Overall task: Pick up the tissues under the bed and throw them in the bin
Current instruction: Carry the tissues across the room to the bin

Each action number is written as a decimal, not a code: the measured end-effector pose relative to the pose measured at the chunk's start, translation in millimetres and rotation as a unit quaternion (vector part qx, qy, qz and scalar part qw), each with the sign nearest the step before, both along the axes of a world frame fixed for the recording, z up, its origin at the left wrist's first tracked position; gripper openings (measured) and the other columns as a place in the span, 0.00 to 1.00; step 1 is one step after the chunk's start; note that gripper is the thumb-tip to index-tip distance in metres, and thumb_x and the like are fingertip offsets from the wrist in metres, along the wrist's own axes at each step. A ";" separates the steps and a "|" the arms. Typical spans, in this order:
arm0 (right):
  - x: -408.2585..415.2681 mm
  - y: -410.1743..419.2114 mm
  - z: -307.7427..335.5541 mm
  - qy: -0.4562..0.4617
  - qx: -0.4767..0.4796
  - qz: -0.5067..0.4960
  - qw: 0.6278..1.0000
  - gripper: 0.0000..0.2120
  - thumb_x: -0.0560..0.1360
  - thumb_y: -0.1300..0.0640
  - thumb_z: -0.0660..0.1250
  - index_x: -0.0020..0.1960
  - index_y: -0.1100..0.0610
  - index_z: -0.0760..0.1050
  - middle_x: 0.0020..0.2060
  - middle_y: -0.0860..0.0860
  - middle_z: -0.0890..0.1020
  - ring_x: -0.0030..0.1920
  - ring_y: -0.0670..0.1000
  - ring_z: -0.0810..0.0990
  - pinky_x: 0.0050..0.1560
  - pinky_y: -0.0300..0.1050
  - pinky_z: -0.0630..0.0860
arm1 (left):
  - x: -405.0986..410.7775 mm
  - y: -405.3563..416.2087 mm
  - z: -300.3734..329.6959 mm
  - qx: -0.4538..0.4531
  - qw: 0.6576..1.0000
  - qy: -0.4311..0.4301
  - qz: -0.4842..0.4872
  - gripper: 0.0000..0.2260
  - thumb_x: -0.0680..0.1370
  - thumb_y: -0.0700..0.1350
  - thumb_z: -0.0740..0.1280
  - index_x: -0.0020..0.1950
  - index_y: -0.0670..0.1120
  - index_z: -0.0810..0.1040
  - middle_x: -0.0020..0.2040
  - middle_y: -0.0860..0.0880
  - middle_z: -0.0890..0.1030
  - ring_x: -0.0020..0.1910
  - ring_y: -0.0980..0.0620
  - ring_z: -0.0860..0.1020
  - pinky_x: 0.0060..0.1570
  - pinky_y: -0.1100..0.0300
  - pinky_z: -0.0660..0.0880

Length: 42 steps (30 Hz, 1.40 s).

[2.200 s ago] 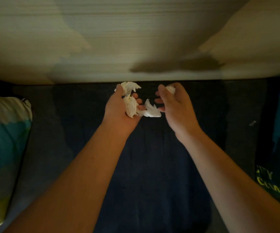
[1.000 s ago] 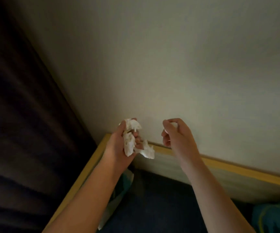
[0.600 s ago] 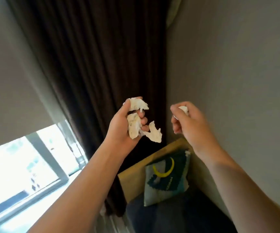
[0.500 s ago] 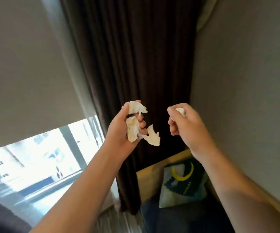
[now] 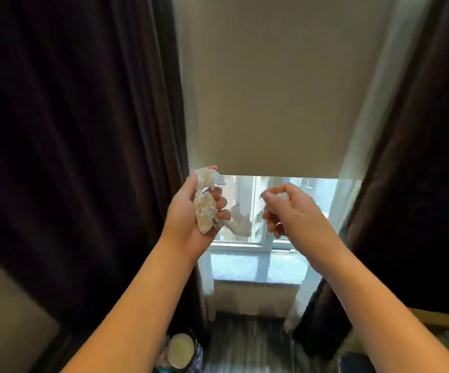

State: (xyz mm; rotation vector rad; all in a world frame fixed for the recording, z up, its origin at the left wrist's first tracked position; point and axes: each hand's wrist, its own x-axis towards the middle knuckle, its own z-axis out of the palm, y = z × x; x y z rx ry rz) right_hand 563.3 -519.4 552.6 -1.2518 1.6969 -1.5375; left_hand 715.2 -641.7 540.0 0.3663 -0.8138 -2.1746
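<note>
1. Dark curtains are hanging at both sides of the head view, framing a window whose pale roller blind is covering the upper part; a stone sill is lying below the glass.
2. Striped floor is showing as a narrow open strip between the curtain hems, blurred.
3. Low left of that strip, a round container is standing beside the left forearm; I cannot tell whether it is the bin.
4. Left hand is curling shut around crumpled tissues, one shred dangling toward the right.
5. Right hand is pinching a small tissue scrap at its fingertips, well clear of the left.
</note>
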 end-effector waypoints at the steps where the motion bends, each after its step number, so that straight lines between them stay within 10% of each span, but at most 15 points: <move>1: 27.0 -22.5 -4.8 -0.009 0.003 0.028 1.000 0.06 0.82 0.53 0.63 0.52 0.54 0.76 0.31 0.47 0.82 0.30 0.45 0.79 0.33 0.42 0.76 | 30.9 -16.7 -5.6 -0.006 1.000 -0.006 0.030 0.15 0.81 0.54 0.62 0.55 0.47 0.83 0.35 0.48 0.77 0.31 0.52 0.73 0.27 0.59 0.70; 8: 138.4 -107.3 -50.2 -0.076 0.049 0.136 0.987 0.08 0.83 0.56 0.62 0.53 0.59 0.78 0.33 0.50 0.84 0.29 0.47 0.78 0.28 0.38 0.73 | 153.2 -64.8 -53.1 0.057 0.988 -0.012 0.144 0.16 0.81 0.54 0.63 0.61 0.46 0.81 0.36 0.48 0.73 0.33 0.52 0.70 0.29 0.59 0.68; 14: 175.1 -159.3 -103.6 -0.144 0.136 0.177 0.964 0.16 0.82 0.44 0.61 0.47 0.56 0.76 0.25 0.44 0.65 0.23 0.45 0.61 0.24 0.38 0.58 | 189.5 -74.6 -97.9 0.143 0.962 0.046 0.228 0.13 0.79 0.52 0.66 0.55 0.45 0.82 0.35 0.47 0.73 0.31 0.53 0.68 0.28 0.60 0.68; 19: 175.0 -198.9 -128.3 -0.009 0.162 0.258 0.952 0.23 0.65 0.28 0.72 0.45 0.46 0.79 0.26 0.40 0.78 0.25 0.40 0.74 0.24 0.31 0.69 | 175.1 -97.8 -120.6 0.190 0.938 0.018 0.290 0.14 0.77 0.54 0.67 0.53 0.47 0.86 0.35 0.48 0.74 0.31 0.53 0.72 0.21 0.62 0.71; 28: 124.2 -297.6 -160.6 0.129 0.174 0.340 0.915 0.21 0.59 0.28 0.73 0.44 0.38 0.74 0.41 0.33 0.81 0.34 0.37 0.80 0.27 0.29 0.72 | 122.6 -177.9 -152.9 0.236 0.888 0.036 0.392 0.16 0.81 0.53 0.63 0.50 0.45 0.86 0.33 0.47 0.76 0.28 0.51 0.75 0.25 0.60 0.74; 39: 143.3 -343.5 -276.2 0.080 0.284 0.428 0.854 0.07 0.74 0.53 0.67 0.40 0.54 0.74 0.31 0.52 0.84 0.26 0.42 0.77 0.25 0.36 0.71 | 153.0 -223.6 -282.3 0.313 0.859 0.026 0.403 0.14 0.81 0.52 0.59 0.52 0.44 0.78 0.39 0.48 0.76 0.39 0.50 0.75 0.46 0.58 0.71; 42: 158.2 -349.9 -331.5 0.033 0.329 0.440 0.835 0.04 0.75 0.59 0.67 0.41 0.55 0.76 0.32 0.54 0.84 0.24 0.41 0.77 0.25 0.36 0.71 | 166.5 -226.2 -349.0 0.300 0.856 -0.071 0.415 0.16 0.81 0.48 0.58 0.42 0.42 0.81 0.33 0.48 0.80 0.31 0.52 0.80 0.34 0.62 0.78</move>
